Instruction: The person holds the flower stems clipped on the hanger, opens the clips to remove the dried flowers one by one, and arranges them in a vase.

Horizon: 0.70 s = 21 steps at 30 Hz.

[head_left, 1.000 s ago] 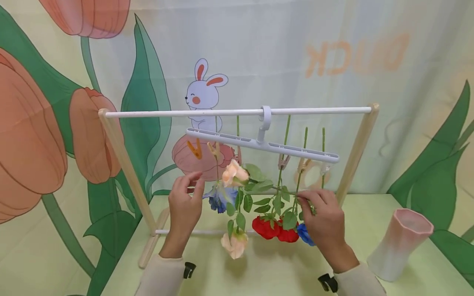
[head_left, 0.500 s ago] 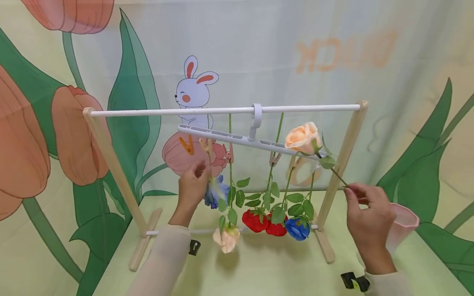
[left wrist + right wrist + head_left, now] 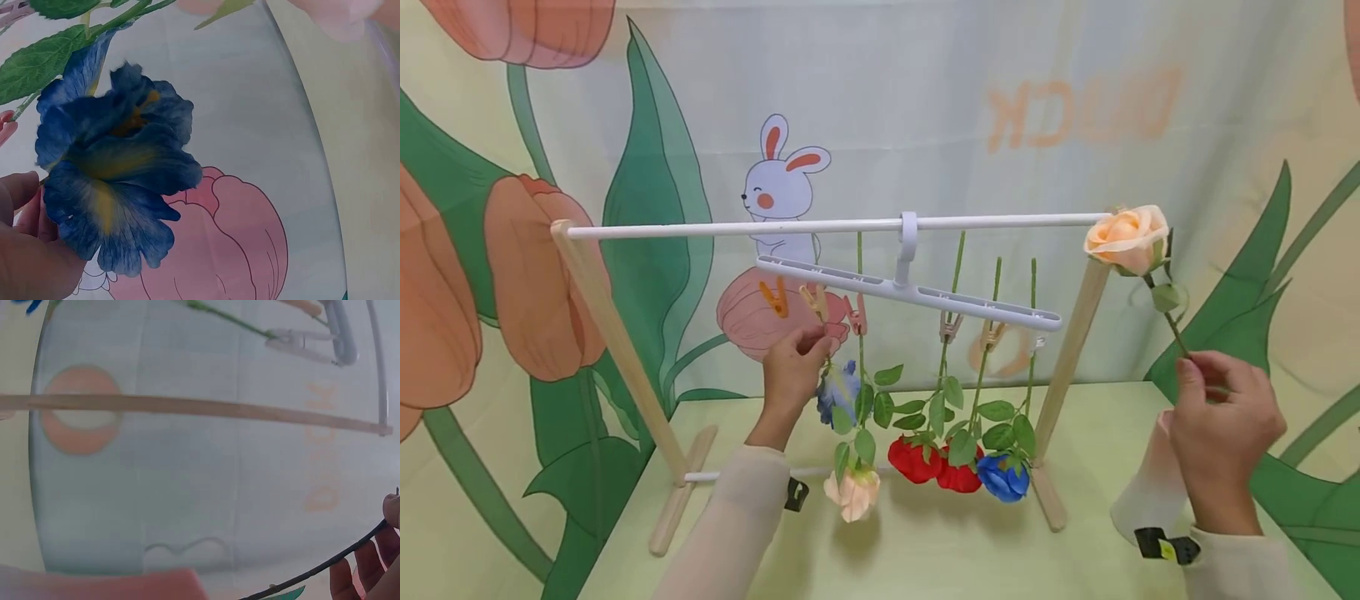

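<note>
1. The wooden rack (image 3: 617, 333) stands on the desk (image 3: 940, 542), its white rail (image 3: 737, 227) carrying a clip hanger (image 3: 917, 293).
2. Progress, as I judge it: one peach rose (image 3: 1127, 237) is off the hanger; five flowers hang clipped, heads down, so most of the unclipping is left.
3. The pink vase (image 3: 1150, 492) stands on the desk to the right, partly hidden behind the right hand (image 3: 1221, 425), with no flower in it yet.
4. That hand pinches the peach rose's stem low down; its long axis runs near upright, leaning left, bloom pointing up beside the rack's right post.
5. The left hand (image 3: 793, 367) pinches at a clip above the blue flower (image 3: 112, 169), fingers curled.
</note>
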{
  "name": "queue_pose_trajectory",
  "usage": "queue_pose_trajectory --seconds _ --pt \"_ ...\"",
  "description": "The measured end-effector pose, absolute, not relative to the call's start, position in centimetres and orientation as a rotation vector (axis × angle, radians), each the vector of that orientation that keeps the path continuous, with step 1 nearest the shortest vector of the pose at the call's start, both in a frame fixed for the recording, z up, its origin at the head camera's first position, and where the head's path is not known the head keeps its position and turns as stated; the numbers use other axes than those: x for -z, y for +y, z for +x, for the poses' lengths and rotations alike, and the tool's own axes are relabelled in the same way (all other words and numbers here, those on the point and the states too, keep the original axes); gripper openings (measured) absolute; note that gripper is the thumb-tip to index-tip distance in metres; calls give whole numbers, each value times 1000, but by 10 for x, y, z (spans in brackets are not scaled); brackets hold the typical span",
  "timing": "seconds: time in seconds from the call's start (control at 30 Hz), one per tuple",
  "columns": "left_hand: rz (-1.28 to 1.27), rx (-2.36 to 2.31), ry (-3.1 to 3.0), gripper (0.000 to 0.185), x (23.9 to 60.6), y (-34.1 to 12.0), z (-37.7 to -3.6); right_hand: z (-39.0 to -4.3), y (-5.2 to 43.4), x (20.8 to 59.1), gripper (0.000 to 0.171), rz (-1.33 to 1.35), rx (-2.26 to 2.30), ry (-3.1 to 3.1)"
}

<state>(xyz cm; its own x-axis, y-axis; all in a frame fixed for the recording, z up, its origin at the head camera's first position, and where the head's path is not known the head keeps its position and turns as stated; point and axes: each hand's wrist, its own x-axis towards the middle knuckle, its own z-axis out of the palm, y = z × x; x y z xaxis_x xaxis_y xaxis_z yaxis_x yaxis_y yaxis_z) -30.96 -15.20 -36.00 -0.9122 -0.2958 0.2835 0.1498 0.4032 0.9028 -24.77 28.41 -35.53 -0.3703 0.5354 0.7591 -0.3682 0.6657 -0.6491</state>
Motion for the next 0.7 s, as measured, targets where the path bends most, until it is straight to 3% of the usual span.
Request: queue_pose_trajectory --seconds 0.4,0.7 --pt "142 1629 -2221 27 358 -155 -305 -257 309 400 27 -426 -1062 -1776" --pt "139 1618 -2232 31 360 -158 -299 -251 304 403 26 -554 -1118 -1741"
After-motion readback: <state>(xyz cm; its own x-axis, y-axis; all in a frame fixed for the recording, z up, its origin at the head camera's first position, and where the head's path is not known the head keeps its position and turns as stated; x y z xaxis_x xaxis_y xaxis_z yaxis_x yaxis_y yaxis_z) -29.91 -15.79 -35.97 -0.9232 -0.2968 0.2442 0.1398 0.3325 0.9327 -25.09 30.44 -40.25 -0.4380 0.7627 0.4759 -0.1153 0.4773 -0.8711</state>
